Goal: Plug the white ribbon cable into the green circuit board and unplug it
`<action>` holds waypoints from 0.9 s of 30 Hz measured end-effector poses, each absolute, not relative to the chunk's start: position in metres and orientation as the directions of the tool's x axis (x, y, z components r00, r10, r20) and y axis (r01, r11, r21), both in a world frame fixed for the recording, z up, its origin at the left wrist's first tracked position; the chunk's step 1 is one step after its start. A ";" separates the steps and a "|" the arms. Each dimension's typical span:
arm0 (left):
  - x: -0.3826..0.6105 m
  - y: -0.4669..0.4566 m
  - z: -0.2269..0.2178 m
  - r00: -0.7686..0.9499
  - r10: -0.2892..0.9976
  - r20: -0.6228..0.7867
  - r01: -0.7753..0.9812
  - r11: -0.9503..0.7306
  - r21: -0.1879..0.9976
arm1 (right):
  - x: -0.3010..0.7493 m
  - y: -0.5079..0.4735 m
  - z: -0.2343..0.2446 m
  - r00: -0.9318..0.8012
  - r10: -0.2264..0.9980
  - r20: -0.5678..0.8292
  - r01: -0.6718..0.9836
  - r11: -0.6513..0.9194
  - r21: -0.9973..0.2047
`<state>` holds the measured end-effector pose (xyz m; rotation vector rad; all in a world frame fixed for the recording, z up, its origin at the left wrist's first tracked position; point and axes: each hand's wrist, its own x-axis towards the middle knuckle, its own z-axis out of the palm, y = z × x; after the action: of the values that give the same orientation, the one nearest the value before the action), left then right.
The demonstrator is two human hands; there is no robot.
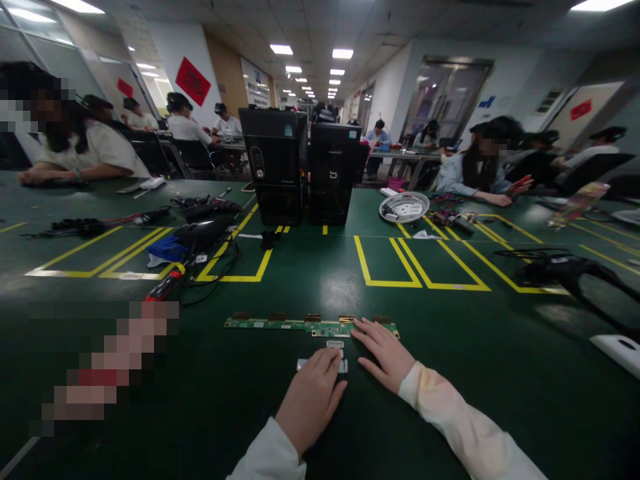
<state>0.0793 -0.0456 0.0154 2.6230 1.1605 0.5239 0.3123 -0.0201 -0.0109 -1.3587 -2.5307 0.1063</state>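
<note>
A long, narrow green circuit board (pixel 280 325) with several copper-coloured tabs along its far edge lies across the table in front of me. My right hand (pixel 383 353) is open, fingers spread, its fingertips touching the board near its right end and the thumb apart. Nearer to me, my left hand (pixel 313 393) lies over a small silvery flat piece (pixel 301 365) and hides its middle. The left fingers lie together and extend forward, with the thumb apart. Just beyond those fingertips is a small pale rectangular piece (pixel 335 344), close to the board.
A red-and-black-handled tool (pixel 167 283) lies at left by a dark device with a blue part (pixel 167 250) and black cables. Two black computer towers (pixel 280 167) stand at the back. A white basket (pixel 404 207) and black equipment (pixel 560 267) are on the right. Other people sit around.
</note>
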 end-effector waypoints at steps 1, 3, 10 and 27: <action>0.082 -0.047 0.014 0.615 0.750 0.243 0.677 -0.661 0.324 | 0.311 -0.021 -0.011 -0.526 0.827 0.198 0.808 0.558 -0.187; 0.087 -0.048 0.012 0.609 0.747 0.268 0.687 -0.665 0.293 | 0.308 -0.024 -0.010 -0.526 0.827 0.198 0.809 0.558 -0.184; 0.092 -0.050 0.008 0.618 0.746 0.247 0.705 -0.665 0.245 | 0.304 -0.026 -0.005 -0.537 0.825 0.179 0.797 0.565 -0.214; 0.098 -0.057 0.005 0.566 0.778 0.272 0.708 -0.628 0.323 | 0.302 -0.026 -0.003 -0.542 0.822 0.175 0.797 0.569 -0.204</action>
<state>0.0978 -0.0565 0.0046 2.6193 1.2553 0.5863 0.3017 -0.0256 -0.0030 -1.3437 -2.5531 0.1456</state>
